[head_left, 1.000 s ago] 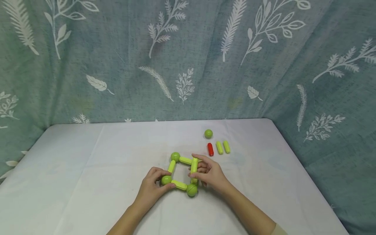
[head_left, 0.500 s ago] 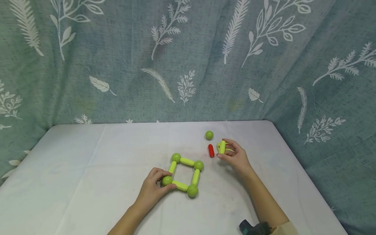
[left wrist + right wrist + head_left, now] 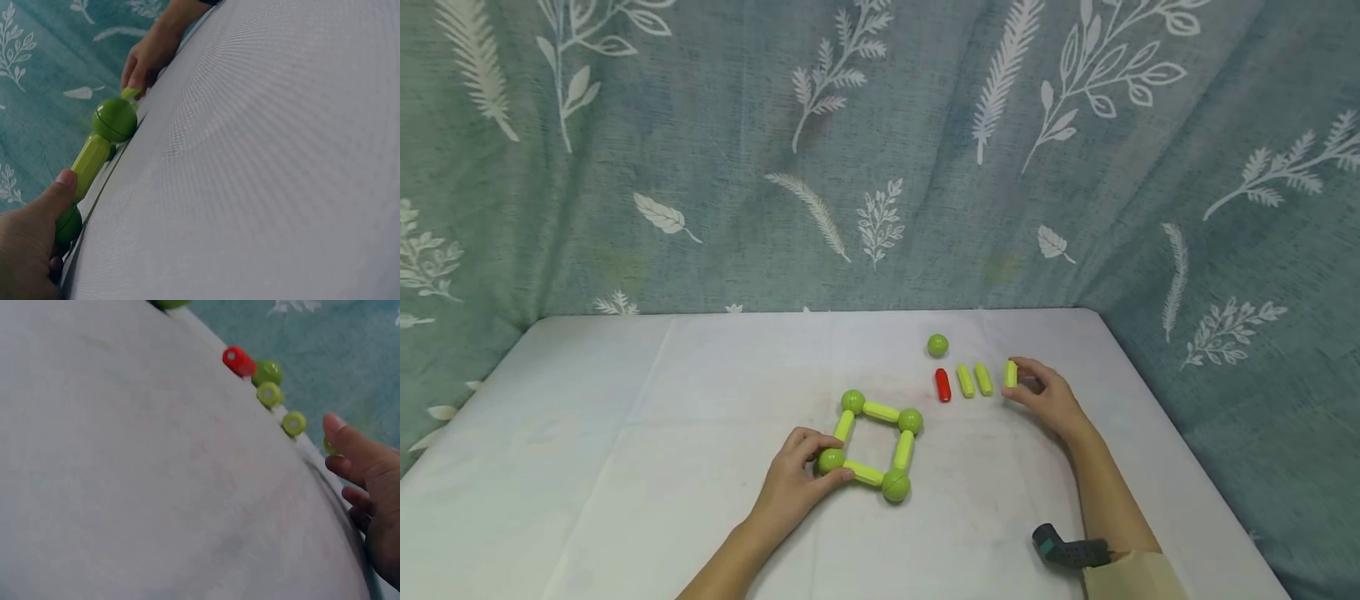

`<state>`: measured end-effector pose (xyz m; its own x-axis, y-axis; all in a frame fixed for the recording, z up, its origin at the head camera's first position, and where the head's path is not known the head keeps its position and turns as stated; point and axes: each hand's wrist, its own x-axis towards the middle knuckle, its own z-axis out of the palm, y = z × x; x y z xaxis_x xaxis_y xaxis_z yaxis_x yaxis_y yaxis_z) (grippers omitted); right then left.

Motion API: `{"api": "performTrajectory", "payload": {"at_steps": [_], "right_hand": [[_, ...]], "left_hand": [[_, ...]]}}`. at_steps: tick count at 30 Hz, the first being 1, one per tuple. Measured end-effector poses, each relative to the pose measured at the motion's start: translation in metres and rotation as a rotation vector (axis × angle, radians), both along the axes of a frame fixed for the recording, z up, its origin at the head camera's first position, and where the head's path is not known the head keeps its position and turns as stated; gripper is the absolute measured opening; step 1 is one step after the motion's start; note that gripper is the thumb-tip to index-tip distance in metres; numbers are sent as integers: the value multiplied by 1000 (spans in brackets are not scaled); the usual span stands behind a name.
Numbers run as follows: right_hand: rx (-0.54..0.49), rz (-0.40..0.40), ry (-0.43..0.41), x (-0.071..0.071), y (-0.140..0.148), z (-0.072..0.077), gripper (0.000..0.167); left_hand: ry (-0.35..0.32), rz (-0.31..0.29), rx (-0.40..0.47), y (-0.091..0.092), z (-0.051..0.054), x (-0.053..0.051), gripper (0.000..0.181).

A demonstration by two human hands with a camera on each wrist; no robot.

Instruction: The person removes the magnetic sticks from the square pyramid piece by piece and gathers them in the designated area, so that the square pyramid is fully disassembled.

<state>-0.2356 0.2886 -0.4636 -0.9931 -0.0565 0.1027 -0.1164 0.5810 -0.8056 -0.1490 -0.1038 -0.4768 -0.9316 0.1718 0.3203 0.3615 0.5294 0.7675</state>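
In the head view, a square of yellow-green rods (image 3: pixel 881 412) joined by green balls (image 3: pixel 896 485) lies on the white table. My left hand (image 3: pixel 795 482) holds the square's left corner ball (image 3: pixel 831 461) between thumb and fingers. In the left wrist view, the left thumb (image 3: pixel 64 179) lies against a rod (image 3: pixel 91 161). Off to the right, my right hand (image 3: pixel 1051 402) pinches one yellow-green rod (image 3: pixel 1011 374) upright, at or just above the table; which one is unclear. The right wrist view shows that rod mostly hidden behind the thumb (image 3: pixel 340 434).
Left of the right hand lie two more yellow-green rods (image 3: pixel 974 380) side by side and a red rod (image 3: pixel 943 385). A loose green ball (image 3: pixel 937 345) sits behind them. A patterned curtain (image 3: pixel 880 150) hangs at the table's back edge. A dark wrist device (image 3: pixel 1070 550) is by the right sleeve.
My right hand has moved from the square's right side, past the loose rods, to their right, carrying the rod. The left hand keeps its hold on the corner ball.
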Motion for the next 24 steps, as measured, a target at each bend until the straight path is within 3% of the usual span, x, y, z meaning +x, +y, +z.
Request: {"api": "performTrajectory", "payload": {"at_steps": [5, 11, 17, 21, 24], "right_hand": [[93, 99, 90, -13, 9, -6, 56], [160, 94, -19, -22, 15, -3, 60], [44, 181, -109, -27, 21, 3, 60], [-3, 132, -139, -22, 20, 5, 71], [-67, 13, -114, -12, 16, 3, 75]], "left_hand": [[-21, 9, 5, 0, 1, 0, 40], [-8, 16, 12, 1, 0, 0, 38], [-16, 11, 15, 0, 1, 1, 38], [-23, 4, 14, -1, 1, 1, 38], [38, -17, -2, -1, 0, 1, 37]]}}
